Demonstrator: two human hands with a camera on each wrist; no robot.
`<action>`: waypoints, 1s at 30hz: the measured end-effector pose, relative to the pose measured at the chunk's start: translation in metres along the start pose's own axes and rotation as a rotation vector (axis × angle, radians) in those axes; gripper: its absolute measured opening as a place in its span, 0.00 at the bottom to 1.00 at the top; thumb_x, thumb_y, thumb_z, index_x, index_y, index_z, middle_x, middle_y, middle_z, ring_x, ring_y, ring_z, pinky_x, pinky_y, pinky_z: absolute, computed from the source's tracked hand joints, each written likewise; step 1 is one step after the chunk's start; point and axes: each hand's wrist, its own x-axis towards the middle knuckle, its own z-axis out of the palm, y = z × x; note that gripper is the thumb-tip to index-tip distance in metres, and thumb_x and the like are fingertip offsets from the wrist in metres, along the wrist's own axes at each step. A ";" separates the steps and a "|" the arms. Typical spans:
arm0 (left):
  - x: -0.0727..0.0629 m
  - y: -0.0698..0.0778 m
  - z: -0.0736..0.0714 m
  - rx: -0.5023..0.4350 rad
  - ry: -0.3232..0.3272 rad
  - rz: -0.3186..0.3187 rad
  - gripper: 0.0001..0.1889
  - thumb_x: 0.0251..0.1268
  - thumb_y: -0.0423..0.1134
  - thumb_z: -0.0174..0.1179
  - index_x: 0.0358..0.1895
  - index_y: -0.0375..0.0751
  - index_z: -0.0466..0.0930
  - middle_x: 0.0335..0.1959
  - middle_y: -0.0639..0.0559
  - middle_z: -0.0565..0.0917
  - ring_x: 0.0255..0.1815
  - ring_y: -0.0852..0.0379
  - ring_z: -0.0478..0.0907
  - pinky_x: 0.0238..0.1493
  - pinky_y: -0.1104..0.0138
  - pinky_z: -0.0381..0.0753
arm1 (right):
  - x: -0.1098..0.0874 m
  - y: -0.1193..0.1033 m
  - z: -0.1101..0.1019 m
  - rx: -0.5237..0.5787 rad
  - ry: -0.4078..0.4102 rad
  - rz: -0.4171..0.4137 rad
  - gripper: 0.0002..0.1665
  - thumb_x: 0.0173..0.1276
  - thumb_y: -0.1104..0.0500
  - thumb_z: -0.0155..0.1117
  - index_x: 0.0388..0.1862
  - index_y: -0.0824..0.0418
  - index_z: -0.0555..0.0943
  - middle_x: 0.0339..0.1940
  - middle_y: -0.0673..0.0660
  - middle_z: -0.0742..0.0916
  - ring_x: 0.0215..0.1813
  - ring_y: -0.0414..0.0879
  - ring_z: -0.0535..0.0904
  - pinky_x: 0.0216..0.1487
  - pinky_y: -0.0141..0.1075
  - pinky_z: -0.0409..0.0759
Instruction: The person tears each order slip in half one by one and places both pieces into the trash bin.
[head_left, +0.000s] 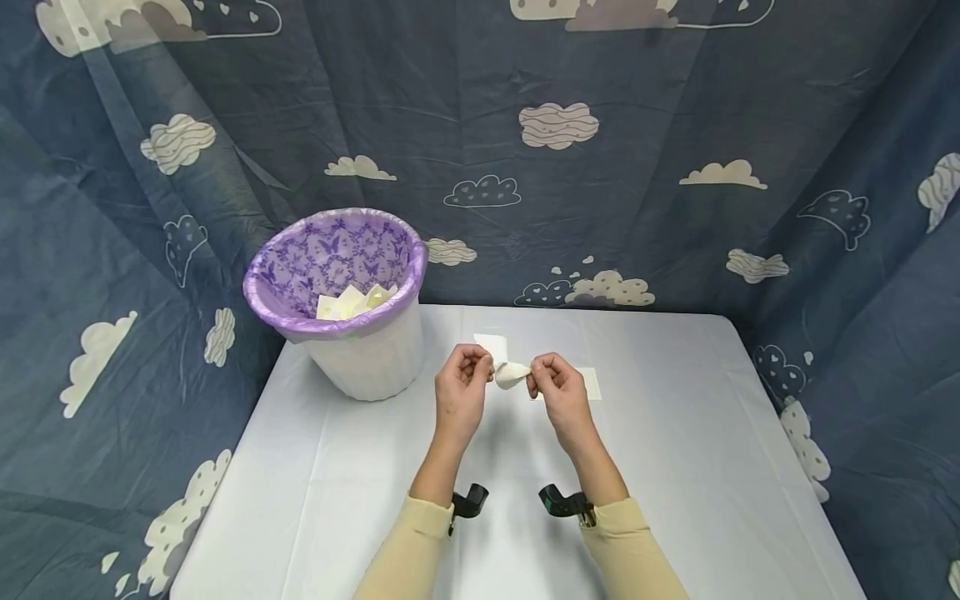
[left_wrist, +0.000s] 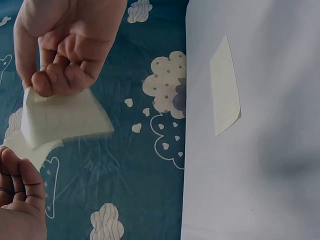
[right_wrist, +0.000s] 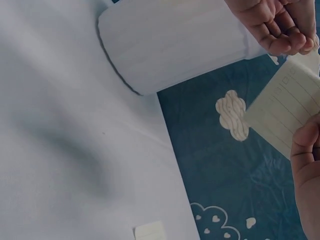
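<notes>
A cream-coloured piece of paper (head_left: 512, 375) is held above the table between both hands. The left hand (head_left: 462, 392) pinches one end; the right hand (head_left: 561, 396) pinches the other between thumb and fingers. Seen from the right wrist, the paper (right_wrist: 285, 97) has ruled lines and bends near the left hand (right_wrist: 277, 25). The left wrist view shows its wide part (left_wrist: 67, 120) hanging from the right hand (left_wrist: 75, 50); whether it is one piece or two overlapping, I cannot tell. Two more paper pieces lie behind the hands: one paper (head_left: 491, 344) at left, another paper (head_left: 591, 383) at right.
A white bin (head_left: 371, 358) with a purple patterned liner (head_left: 341, 250) stands on the table's back left, with several paper pieces (head_left: 352, 304) inside. The white table (head_left: 690, 450) ends at a dark blue cloud-print curtain (head_left: 465, 233). Both wrists wear black cameras (head_left: 470, 502).
</notes>
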 end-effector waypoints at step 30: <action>0.014 0.001 -0.028 -0.061 0.123 -0.028 0.06 0.79 0.30 0.60 0.47 0.28 0.78 0.36 0.50 0.81 0.36 0.58 0.81 0.41 0.76 0.85 | -0.004 0.008 -0.016 0.067 0.078 0.008 0.08 0.82 0.64 0.59 0.42 0.70 0.77 0.27 0.47 0.85 0.33 0.38 0.82 0.41 0.28 0.85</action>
